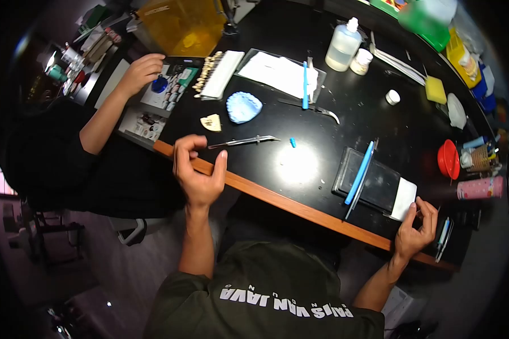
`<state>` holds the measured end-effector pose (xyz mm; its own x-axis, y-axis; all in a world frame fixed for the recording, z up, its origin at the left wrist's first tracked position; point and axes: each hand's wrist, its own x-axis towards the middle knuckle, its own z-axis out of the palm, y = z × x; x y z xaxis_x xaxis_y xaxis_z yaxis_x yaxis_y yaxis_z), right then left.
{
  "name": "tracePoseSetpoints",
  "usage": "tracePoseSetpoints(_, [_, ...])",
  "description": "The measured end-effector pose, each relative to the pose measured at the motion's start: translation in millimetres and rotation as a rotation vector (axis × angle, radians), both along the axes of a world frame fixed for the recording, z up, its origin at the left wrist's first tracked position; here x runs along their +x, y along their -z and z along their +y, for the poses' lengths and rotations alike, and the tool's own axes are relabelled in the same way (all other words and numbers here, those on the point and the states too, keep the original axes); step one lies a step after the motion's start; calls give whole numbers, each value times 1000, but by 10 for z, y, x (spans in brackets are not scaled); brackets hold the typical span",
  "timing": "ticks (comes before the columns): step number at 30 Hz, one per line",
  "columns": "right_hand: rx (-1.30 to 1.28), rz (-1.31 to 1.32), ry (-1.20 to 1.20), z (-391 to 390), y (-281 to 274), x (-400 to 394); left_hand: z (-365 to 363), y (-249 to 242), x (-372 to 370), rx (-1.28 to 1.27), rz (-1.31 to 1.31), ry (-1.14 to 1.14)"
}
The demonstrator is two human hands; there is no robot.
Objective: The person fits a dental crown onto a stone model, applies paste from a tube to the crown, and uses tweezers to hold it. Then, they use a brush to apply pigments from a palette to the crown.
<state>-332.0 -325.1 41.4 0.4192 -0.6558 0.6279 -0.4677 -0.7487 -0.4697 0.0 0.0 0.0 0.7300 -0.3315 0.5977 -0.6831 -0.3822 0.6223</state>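
Observation:
My left hand point(199, 179) is raised over the table's wooden front edge, thumb and fingers apart, holding nothing. Just beyond its fingertips lie metal tweezers point(244, 141). Behind them are a light-blue dental model point(244, 107) and a small cream cast piece point(211, 122). A small blue piece point(293, 143) rests right of the tweezers' tip. My right hand point(415, 230) is at the front edge with loosely curled fingers, thumb apart from them, next to a white sheet point(404, 199). That sheet sticks out from a black slab point(373, 183), across which lies a blue-handled tool point(359, 172).
Another person's hand point(143, 74) reaches over an open drawer point(144, 125) at left. Farther back are a row of teeth point(208, 73), white paper point(277, 72), curved tweezers point(322, 112), a bottle point(343, 46) and a small jar point(361, 61). A red bowl point(448, 159) stands at right.

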Motion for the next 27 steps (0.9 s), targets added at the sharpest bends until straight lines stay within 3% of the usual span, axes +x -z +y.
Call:
tracePoseSetpoints(4, [27, 50, -415, 493, -538, 679, -134, -84, 292, -74, 67, -75])
tracePoseSetpoints(9, [142, 303, -721, 1131, -500, 1455, -178, -75, 306, 50, 124, -184])
tracePoseSetpoints(17, [158, 329, -458, 1489, -113, 1971, -155, -155, 411, 127, 186, -132])
tracePoseSetpoints(27, [151, 485, -490, 1367, -177, 2052, -146, -180, 468, 123, 153, -95])
